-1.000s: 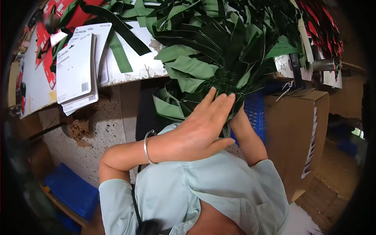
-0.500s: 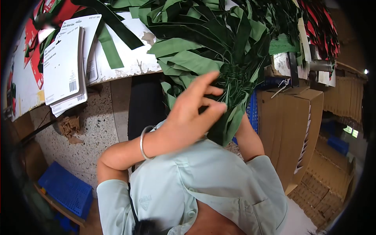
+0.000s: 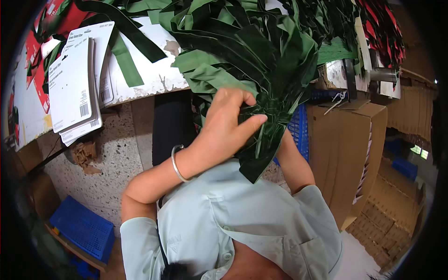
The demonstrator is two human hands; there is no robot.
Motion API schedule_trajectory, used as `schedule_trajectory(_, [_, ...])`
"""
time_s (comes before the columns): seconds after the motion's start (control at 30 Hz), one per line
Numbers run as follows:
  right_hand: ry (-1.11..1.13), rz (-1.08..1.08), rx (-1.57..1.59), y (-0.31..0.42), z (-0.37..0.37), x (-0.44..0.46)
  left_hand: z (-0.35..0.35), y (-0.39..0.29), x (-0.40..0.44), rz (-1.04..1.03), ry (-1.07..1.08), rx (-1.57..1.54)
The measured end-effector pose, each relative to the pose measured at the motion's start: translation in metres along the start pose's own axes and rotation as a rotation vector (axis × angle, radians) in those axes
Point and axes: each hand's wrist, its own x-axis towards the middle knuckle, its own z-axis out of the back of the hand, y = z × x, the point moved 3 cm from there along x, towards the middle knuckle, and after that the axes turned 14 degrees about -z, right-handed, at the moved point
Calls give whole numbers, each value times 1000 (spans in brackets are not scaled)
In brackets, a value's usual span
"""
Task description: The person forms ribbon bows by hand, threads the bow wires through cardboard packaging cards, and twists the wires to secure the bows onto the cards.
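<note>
A large bundle of dark green ribbon bows is gathered in front of me, its tied middle near my hands. My left hand, with a silver bangle on the wrist, is at the bundle's left side. Its thumb and fingers are curved with a gap between them, and the fingertips touch or nearly touch the ribbons. The right forearm reaches up under the bundle, and the ribbons hide that hand. Loose ribbon tails hang down toward my shirt.
White printed cards overhang the edge of the worn white table. Red ribbons hang at the upper right. A cardboard box stands at right, a blue crate at lower left.
My left hand has gone from flat, outstretched fingers on the bundle to curved fingers at its left side. The ribbons have shifted, and a dark tail now hangs lower.
</note>
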Motion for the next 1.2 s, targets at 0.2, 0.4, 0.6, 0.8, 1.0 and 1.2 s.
schedule_trajectory(0.2, [-27, -37, -31, -3, 0, -7, -19, -28, -7, -257, 133, 194])
schedule_trajectory(0.4, [-46, -76, -73, -7, -2, -16, -29, -46, -14, -359, 274, 97])
schedule_trajectory(0.6, [-39, -128, -116, -6, -10, -21, -33, -58, -19, -475, 273, 96])
schedule_trajectory(0.8, [69, -275, -263, 4, -54, -31, 7, -92, -18, -529, 456, -22])
schedule_trajectory(1.0, [196, -499, -535, 12, -115, -39, 56, -113, -39, -500, 654, -43])
schedule_trajectory(1.2, [330, -598, -1082, -40, -74, 31, 86, -82, -109, 174, 724, -449])
